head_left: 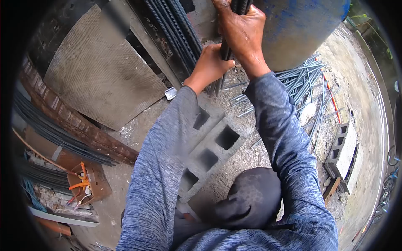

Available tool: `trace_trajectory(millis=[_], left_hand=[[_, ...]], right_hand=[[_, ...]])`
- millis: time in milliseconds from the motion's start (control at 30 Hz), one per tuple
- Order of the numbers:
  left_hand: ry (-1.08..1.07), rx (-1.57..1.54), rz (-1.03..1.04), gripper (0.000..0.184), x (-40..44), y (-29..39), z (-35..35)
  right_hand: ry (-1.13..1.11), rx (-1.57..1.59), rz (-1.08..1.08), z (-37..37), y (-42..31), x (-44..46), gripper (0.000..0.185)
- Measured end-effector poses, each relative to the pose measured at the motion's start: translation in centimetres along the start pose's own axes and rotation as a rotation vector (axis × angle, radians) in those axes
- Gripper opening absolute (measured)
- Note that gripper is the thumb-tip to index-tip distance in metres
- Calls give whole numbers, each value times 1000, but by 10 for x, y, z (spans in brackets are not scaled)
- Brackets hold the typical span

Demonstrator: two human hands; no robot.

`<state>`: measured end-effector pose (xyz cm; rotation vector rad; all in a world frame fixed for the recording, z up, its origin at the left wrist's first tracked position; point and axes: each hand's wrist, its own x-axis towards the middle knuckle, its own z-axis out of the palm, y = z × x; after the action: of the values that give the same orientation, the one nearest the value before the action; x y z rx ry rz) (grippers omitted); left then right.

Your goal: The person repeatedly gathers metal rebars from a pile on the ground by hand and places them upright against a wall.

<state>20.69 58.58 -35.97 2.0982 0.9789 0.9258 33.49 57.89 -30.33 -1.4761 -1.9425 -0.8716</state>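
Note:
A bundle of dark steel rebar rods (pixel 218 85) stands nearly upright in front of me, with its lower ends near the ground. My left hand (pixel 210 65) is closed round the bundle low down, thumb across the front. Higher up, my right hand (pixel 244 31) also grips the rods, its fingers partly hidden behind them. Just left of the hands, more long ribbed rebar (pixel 175 29) leans in a dense group. Cut steel rods (pixel 299 81) lie in a loose pile on the ground, right of my left hand and below a large blue-stained drum (pixel 303 31).
Hollow concrete blocks (pixel 217 152) sit between my arms, near my knee (pixel 255 192). More blocks (pixel 343 148) stand at the right. A ridged board (pixel 104 71) leans at the left, above a cardboard box (pixel 98 182) with orange items and coiled dark rods (pixel 54 125).

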Motion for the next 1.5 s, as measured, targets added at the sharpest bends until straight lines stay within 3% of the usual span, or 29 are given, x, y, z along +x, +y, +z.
trace_trajectory(millis=[67,100,200,333,400,467,667,767,867,1067,1200,1333,1433,1500], left_hand=[[23,63,-56,29,7,-25,1],[38,53,-77,31,7,-37,4],[99,40,-103,39,17,-62,1],[200,46,-122,52,12,-84,-5],[85,227,-313,58,3,-76,-24],[106,291,-298,64,-14,-65,-49],[-26,187,-371,53,-57,-44,-123],[-69,197,-403,51,-84,-45,-149],[-81,231,-402,49,-110,-46,-170],[-105,224,-516,44,-156,-35,-194],[-163,171,-629,46,-179,-13,-197],[-188,177,-611,54,-193,0,-201],[-223,256,-534,43,-187,27,-201],[-212,225,-489,39,-184,38,-199]], right_hand=[[-204,-112,14,28,-11,12,14],[-48,-106,22,47,-17,16,15],[177,1286,627,30,-33,48,40],[30,1262,663,53,-43,75,35],[-1,1309,648,63,-51,84,33],[5,1299,644,79,-59,94,42],[-97,1076,641,100,-80,120,56],[62,791,532,128,-100,117,55],[173,710,580,128,-123,95,64],[155,480,543,154,-131,58,72],[109,647,517,153,-118,59,73],[-70,779,566,132,-103,59,78],[-113,798,464,121,-96,45,90],[-269,915,468,105,-81,36,93]])
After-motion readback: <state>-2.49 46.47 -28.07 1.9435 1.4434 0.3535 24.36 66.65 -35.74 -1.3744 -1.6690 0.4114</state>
